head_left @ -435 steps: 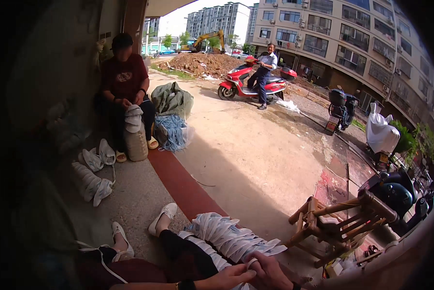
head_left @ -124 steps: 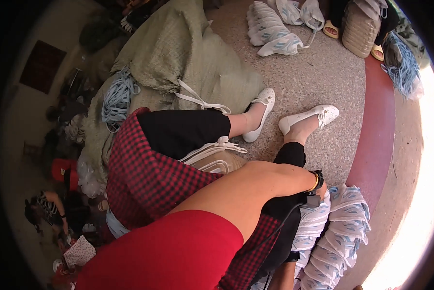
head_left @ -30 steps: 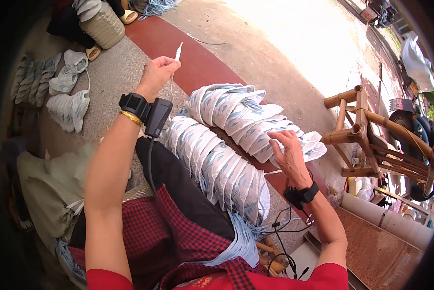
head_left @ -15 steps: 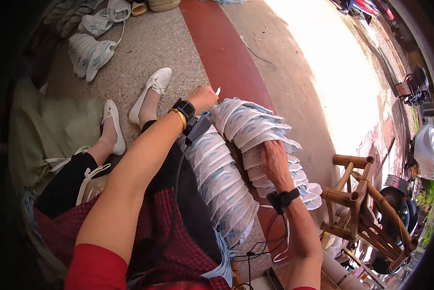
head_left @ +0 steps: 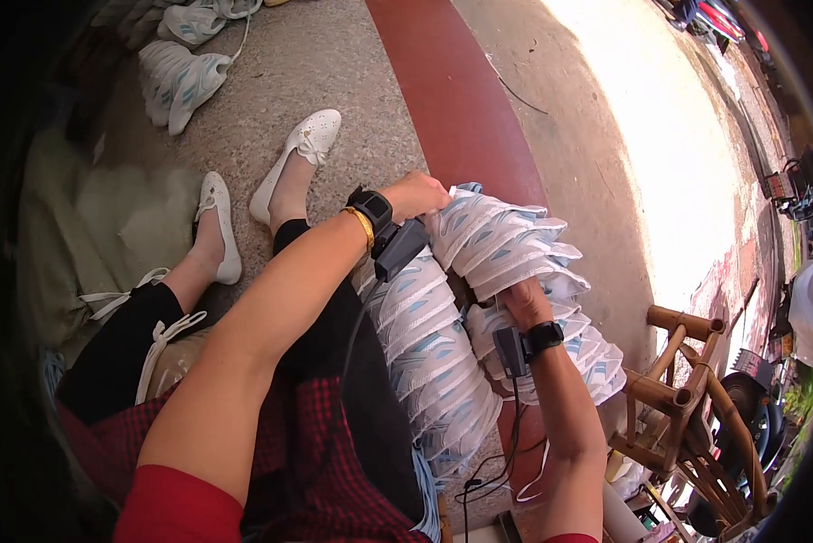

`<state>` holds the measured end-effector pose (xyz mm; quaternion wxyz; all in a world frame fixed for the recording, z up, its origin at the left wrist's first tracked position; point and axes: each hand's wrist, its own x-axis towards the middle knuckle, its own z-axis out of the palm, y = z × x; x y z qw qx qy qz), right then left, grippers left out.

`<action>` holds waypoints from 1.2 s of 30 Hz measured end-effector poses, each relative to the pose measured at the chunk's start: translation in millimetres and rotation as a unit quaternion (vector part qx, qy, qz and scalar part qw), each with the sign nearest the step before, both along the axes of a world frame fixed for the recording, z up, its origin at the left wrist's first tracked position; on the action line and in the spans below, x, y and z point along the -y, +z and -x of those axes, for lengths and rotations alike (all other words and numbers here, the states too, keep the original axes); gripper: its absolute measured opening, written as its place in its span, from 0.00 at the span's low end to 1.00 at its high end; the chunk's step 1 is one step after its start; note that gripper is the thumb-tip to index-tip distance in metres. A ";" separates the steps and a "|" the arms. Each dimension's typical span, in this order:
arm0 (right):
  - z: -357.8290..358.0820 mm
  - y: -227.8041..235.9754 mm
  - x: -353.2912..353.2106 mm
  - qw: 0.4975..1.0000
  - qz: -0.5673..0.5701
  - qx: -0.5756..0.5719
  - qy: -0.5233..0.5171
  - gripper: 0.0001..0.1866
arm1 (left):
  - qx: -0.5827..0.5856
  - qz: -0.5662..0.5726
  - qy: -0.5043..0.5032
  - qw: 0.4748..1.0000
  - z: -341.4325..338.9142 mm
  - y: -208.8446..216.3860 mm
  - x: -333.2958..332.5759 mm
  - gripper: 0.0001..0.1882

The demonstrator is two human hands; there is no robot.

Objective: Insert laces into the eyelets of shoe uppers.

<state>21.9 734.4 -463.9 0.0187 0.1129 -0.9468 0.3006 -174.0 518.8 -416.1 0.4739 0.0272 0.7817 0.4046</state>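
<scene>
Two long rows of nested white and light-blue shoe uppers lie beside my lap. At the far end of the right-hand stack of shoe uppers (head_left: pixel 499 237), my left hand (head_left: pixel 417 195) is closed in a pinch. A bit of white shows at its fingertips, too small to name. My right hand (head_left: pixel 525 302) grips the same stack around its middle, the fingers tucked under an upper and mostly hidden. The second stack of shoe uppers (head_left: pixel 424 348) rests against my leg, touched by neither hand. Each wrist wears a black strap with a device on it.
More tied shoe uppers (head_left: pixel 182 86) lie on the floor at the far left, near an olive sack (head_left: pixel 108 226). A bamboo stool frame (head_left: pixel 664 389) stands at the right. Black cables (head_left: pixel 515 443) hang below my right wrist. A red stripe (head_left: pixel 461 100) crosses the floor.
My left hand has moved right, onto the stack's far end. My right hand's fingers have slid from the outside of the uppers to under one, and the stack's far part is raised slightly.
</scene>
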 end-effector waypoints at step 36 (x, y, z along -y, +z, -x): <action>28.1 -24.6 58.6 0.466 0.815 0.217 -0.266 0.21 | -0.292 0.161 -0.259 0.907 -96.7 83.8 -46.8 0.51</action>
